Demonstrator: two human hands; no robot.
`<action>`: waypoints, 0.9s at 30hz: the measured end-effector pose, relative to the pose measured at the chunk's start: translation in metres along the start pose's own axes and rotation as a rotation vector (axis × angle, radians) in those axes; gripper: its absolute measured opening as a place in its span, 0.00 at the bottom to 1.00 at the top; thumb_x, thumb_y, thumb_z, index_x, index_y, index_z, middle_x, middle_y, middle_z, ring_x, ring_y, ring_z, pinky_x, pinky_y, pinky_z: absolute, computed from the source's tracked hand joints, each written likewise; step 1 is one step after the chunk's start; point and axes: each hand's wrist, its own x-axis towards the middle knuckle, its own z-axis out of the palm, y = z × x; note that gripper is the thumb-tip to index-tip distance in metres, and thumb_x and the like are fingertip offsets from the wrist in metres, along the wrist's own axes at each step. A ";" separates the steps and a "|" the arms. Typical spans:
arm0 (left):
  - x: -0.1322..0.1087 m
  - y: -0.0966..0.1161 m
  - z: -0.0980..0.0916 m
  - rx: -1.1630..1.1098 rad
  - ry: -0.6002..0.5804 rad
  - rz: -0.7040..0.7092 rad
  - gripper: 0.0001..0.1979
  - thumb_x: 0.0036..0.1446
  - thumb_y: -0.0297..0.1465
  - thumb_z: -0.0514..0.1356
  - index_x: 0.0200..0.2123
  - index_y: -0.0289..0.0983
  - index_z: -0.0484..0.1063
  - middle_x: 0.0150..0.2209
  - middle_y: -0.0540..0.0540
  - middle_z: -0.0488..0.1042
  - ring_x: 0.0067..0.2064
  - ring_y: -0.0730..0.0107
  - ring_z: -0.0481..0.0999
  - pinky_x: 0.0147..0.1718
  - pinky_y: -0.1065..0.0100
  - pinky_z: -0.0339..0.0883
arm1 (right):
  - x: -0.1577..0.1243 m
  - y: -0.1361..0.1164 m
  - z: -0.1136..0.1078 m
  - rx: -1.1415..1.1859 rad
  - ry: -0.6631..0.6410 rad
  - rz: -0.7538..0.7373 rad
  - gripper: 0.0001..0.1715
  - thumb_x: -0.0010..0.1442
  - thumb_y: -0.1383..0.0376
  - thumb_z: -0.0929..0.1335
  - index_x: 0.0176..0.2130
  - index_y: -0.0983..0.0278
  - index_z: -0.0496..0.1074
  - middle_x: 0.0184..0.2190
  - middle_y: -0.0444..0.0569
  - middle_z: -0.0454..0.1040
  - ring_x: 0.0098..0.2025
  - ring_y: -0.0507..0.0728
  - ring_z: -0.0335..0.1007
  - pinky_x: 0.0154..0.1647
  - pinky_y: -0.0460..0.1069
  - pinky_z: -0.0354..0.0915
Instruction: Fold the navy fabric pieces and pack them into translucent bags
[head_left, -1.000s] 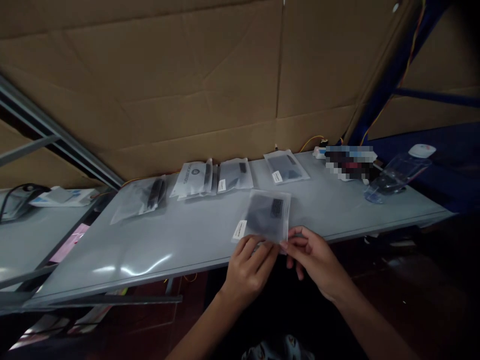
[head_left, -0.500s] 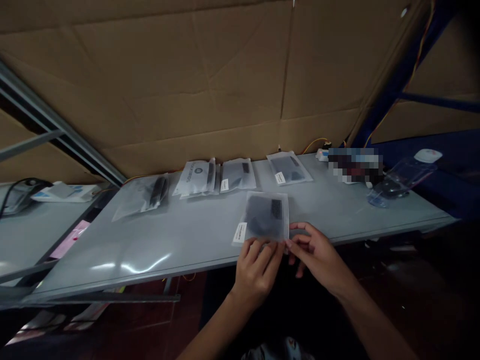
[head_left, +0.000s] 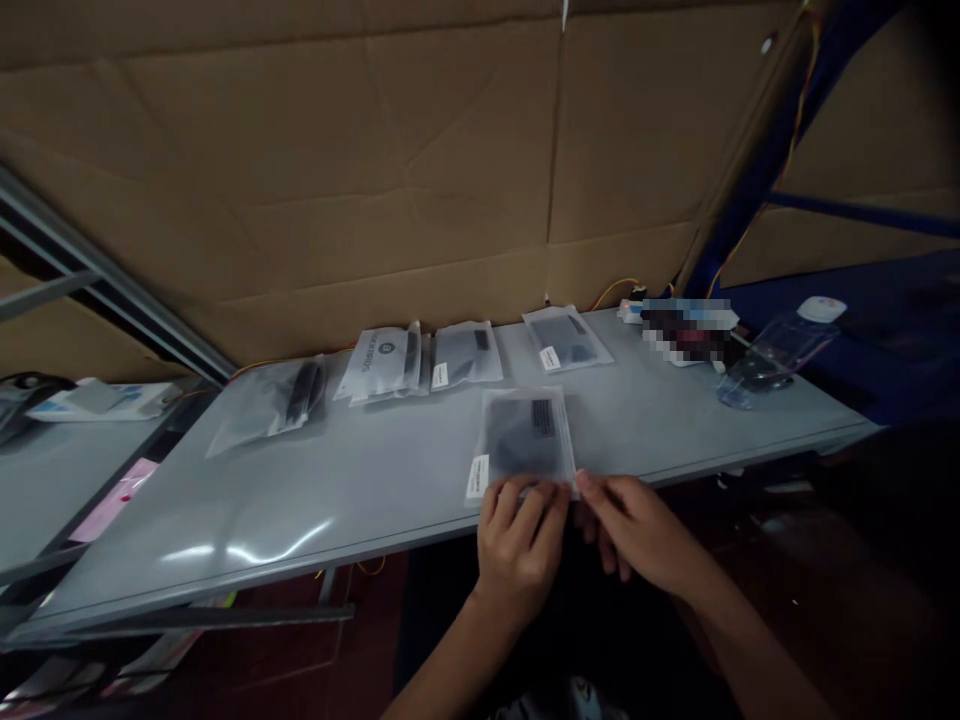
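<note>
A frosted plastic bag (head_left: 521,435) with a dark item inside and a white label at its lower left lies at the front edge of the grey table (head_left: 390,470). My left hand (head_left: 521,540) has its curled fingers on the bag's near edge. My right hand (head_left: 634,520) pinches the bag's lower right corner between thumb and fingers. Behind it, a similar labelled bag (head_left: 465,355), another bag (head_left: 568,338) to the right, and a small stack of printed bags (head_left: 382,362) lie along the back.
Further left lies a clear bag (head_left: 270,400) with dark contents. A clear bottle (head_left: 780,350) with a white cap lies tilted at the right end, beside a blurred-out object. Cardboard (head_left: 300,180) stands behind the table; a metal frame (head_left: 120,280) rises at left.
The view has shifted slightly, moving the table items left. My right hand's fingers, earlier spread beside the bag, have dropped lower, with the thumb at the bag's corner.
</note>
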 end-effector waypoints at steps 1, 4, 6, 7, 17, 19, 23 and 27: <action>0.000 0.000 0.001 -0.007 -0.011 0.008 0.10 0.67 0.20 0.64 0.49 0.35 0.79 0.42 0.42 0.84 0.45 0.56 0.81 0.47 0.54 0.72 | -0.001 0.000 0.002 0.060 -0.044 -0.003 0.35 0.69 0.34 0.65 0.31 0.60 0.71 0.22 0.43 0.69 0.17 0.52 0.65 0.12 0.46 0.58; 0.001 -0.002 0.002 -0.011 -0.020 0.049 0.10 0.69 0.20 0.62 0.49 0.35 0.79 0.44 0.42 0.85 0.46 0.56 0.82 0.49 0.53 0.72 | 0.002 0.001 0.005 0.214 -0.041 0.006 0.33 0.65 0.36 0.70 0.29 0.60 0.70 0.21 0.40 0.65 0.17 0.50 0.58 0.14 0.45 0.52; 0.000 -0.002 0.001 -0.010 -0.008 0.089 0.11 0.70 0.19 0.61 0.51 0.34 0.78 0.43 0.43 0.85 0.47 0.56 0.83 0.50 0.53 0.71 | 0.010 0.003 0.007 0.295 0.026 0.043 0.32 0.61 0.37 0.74 0.28 0.61 0.70 0.22 0.41 0.65 0.20 0.50 0.58 0.18 0.45 0.53; 0.000 -0.003 0.000 -0.014 -0.008 0.108 0.12 0.70 0.19 0.60 0.51 0.34 0.78 0.42 0.43 0.85 0.48 0.56 0.83 0.51 0.53 0.71 | 0.014 0.004 0.007 0.315 0.055 0.049 0.31 0.59 0.38 0.75 0.27 0.61 0.71 0.23 0.41 0.65 0.22 0.50 0.59 0.20 0.46 0.55; -0.009 0.013 -0.008 -0.087 0.004 0.135 0.14 0.69 0.17 0.59 0.52 0.33 0.79 0.43 0.44 0.86 0.51 0.60 0.85 0.54 0.55 0.69 | 0.092 -0.026 -0.019 -0.007 0.141 -0.319 0.29 0.66 0.43 0.68 0.25 0.61 0.66 0.24 0.42 0.63 0.30 0.54 0.58 0.32 0.49 0.57; -0.013 0.014 -0.008 -0.090 -0.003 0.135 0.14 0.70 0.17 0.58 0.52 0.33 0.79 0.43 0.44 0.86 0.51 0.60 0.85 0.54 0.55 0.70 | 0.116 -0.032 -0.023 -0.041 0.173 -0.384 0.29 0.65 0.43 0.67 0.25 0.60 0.65 0.23 0.41 0.62 0.30 0.55 0.58 0.33 0.50 0.57; -0.022 0.012 -0.006 -0.071 -0.009 0.102 0.12 0.71 0.19 0.59 0.51 0.32 0.79 0.43 0.43 0.86 0.50 0.58 0.84 0.53 0.54 0.72 | 0.144 -0.031 -0.022 -0.048 0.232 -0.402 0.31 0.62 0.41 0.67 0.22 0.58 0.59 0.21 0.41 0.57 0.29 0.55 0.55 0.31 0.50 0.54; -0.022 0.005 -0.004 -0.059 -0.045 0.067 0.10 0.68 0.19 0.63 0.50 0.33 0.80 0.44 0.43 0.85 0.51 0.56 0.82 0.54 0.52 0.74 | 0.134 -0.029 -0.017 -0.025 0.192 -0.379 0.29 0.64 0.40 0.68 0.27 0.59 0.66 0.23 0.41 0.63 0.28 0.55 0.59 0.30 0.49 0.56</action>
